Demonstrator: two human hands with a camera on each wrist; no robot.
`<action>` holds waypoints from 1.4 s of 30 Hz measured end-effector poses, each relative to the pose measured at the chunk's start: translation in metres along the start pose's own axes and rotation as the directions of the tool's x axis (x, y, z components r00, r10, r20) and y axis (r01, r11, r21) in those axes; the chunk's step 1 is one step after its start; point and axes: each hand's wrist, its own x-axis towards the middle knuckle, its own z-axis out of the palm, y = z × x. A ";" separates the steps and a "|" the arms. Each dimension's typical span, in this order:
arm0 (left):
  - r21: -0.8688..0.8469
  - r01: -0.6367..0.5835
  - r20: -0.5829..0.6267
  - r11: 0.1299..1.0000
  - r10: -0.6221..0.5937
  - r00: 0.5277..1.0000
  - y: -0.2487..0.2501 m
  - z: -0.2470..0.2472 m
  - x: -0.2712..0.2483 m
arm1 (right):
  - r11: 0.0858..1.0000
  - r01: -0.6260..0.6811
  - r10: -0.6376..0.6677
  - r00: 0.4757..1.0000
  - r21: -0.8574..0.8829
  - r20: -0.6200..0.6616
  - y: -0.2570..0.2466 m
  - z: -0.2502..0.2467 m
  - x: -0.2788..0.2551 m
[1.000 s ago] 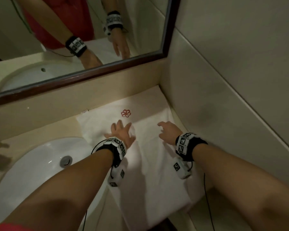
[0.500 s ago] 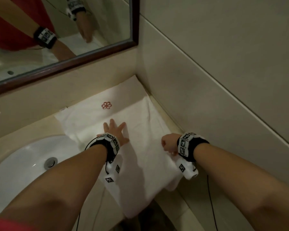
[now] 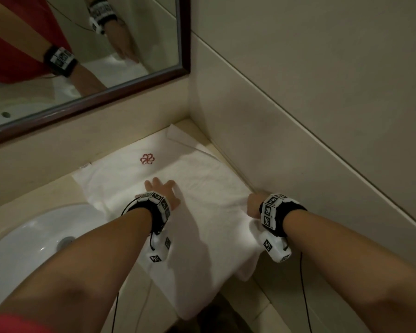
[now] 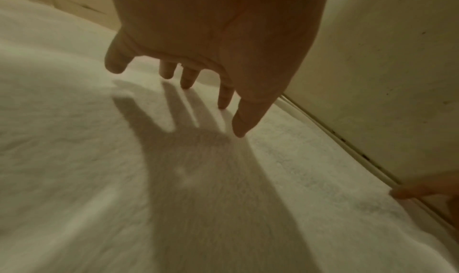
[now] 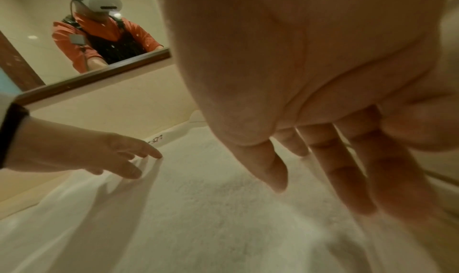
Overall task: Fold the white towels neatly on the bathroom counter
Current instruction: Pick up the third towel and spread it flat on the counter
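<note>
A white towel [image 3: 202,212] with a red flower emblem [image 3: 147,159] lies spread on the beige counter [image 3: 46,191], in the corner by the wall. Its near end hangs over the counter's front edge. My left hand [image 3: 160,189] lies on the towel's middle with fingers spread; the left wrist view shows the left hand [image 4: 211,31] with its fingertips on the cloth. My right hand [image 3: 253,204] is at the towel's right edge beside the wall. In the right wrist view the right hand [image 5: 310,120] has its fingers stretched down toward the cloth and holds nothing.
A white sink [image 3: 22,239] with a drain [image 3: 65,241] is sunk in the counter left of the towel. A dark-framed mirror [image 3: 82,44] hangs behind, and a tiled wall [image 3: 298,116] closes the right side. Cables hang from both wrist units.
My right hand moved from the towel's middle to its right edge by the wall; it was curled half a second ago and now has its fingers out. The left hand stayed flat on the towel.
</note>
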 end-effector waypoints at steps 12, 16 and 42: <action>-0.075 -0.098 -0.152 0.992 0.086 0.985 0.057 -0.055 0.070 | 0.892 0.366 -0.308 0.921 0.263 -0.237 -0.035 -0.067 0.029; -0.037 -0.089 -0.113 0.995 0.085 0.990 0.069 -0.069 0.095 | 0.875 0.414 -0.341 0.895 0.250 -0.289 -0.039 -0.084 0.052; -0.113 -0.192 -0.112 0.975 0.180 0.977 0.110 -0.097 0.155 | 0.896 0.378 -0.288 0.894 0.233 -0.343 -0.064 -0.111 0.085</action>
